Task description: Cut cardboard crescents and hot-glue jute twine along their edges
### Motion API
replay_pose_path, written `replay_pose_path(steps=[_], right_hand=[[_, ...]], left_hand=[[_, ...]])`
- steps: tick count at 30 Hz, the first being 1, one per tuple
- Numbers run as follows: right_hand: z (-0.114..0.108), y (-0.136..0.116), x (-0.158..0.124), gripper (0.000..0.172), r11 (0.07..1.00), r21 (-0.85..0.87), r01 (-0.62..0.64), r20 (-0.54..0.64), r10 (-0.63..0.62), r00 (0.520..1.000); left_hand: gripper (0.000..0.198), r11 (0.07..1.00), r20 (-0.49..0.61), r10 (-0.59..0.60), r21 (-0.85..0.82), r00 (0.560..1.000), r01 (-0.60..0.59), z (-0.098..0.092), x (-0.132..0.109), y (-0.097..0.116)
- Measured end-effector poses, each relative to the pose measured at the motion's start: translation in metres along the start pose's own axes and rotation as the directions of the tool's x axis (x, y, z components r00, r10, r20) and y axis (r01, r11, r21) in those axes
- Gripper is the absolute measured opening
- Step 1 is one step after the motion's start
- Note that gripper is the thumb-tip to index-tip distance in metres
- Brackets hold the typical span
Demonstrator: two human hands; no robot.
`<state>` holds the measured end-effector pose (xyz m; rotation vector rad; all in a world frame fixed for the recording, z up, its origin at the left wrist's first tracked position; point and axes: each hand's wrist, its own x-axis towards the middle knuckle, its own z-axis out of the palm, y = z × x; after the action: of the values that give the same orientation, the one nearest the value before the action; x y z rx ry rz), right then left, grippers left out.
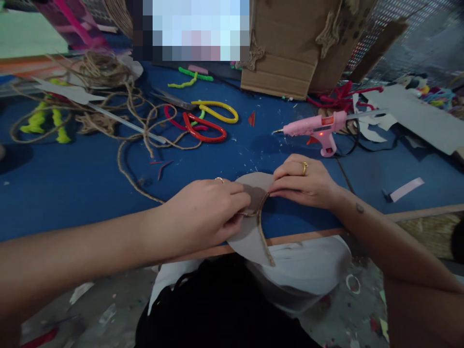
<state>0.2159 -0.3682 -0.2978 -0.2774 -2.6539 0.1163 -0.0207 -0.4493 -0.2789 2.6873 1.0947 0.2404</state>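
A grey crescent-shaped card piece (250, 237) lies at the table's front edge, partly over it. Brown twine (261, 223) runs along its inner curve. My left hand (213, 205) is closed on the twine over the card's left part, its fingertips curled under and partly hidden. With fingers pinched together, my right hand (302, 183) holds the card's upper tip, where the twine ends. Beyond my right hand, a pink glue gun (319, 129) lies on its side with its nozzle to the left and a red light showing.
Loose twine (145, 121) trails across the left of the blue table (174, 169). Scissors (213, 112) with yellow and red handles lie at the centre. Cardboard (279, 53) stands at the back. White card (420, 116) lies at the right.
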Motion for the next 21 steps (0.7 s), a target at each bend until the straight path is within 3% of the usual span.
replay_pose_path(steps=[7, 14, 18, 21], right_hand=[[0.005, 0.006, 0.007, 0.012, 0.987, -0.159, -0.017, -0.013, 0.015, 1.0], [0.003, 0.008, 0.016, 0.014, 0.961, -0.264, -0.078, 0.037, 0.092, 0.995], [-0.008, 0.001, 0.007, 0.016, 0.951, -0.299, -0.082, -0.011, 0.082, 0.997], [-0.023, -0.002, -0.01, 0.01, 0.95, -0.268, -0.16, -0.061, 0.149, 0.987]], left_hand=[[0.01, 0.973, -0.127, -0.134, -0.204, 0.983, 0.107, 0.001, 0.006, -0.017], [0.012, 0.96, -0.205, -0.179, -0.249, 0.962, 0.125, 0.004, 0.01, -0.022], [0.019, 0.957, -0.226, -0.196, -0.256, 0.954, 0.136, 0.005, 0.01, -0.024], [0.018, 0.963, -0.218, -0.187, -0.234, 0.958, 0.134, 0.005, 0.011, -0.025]])
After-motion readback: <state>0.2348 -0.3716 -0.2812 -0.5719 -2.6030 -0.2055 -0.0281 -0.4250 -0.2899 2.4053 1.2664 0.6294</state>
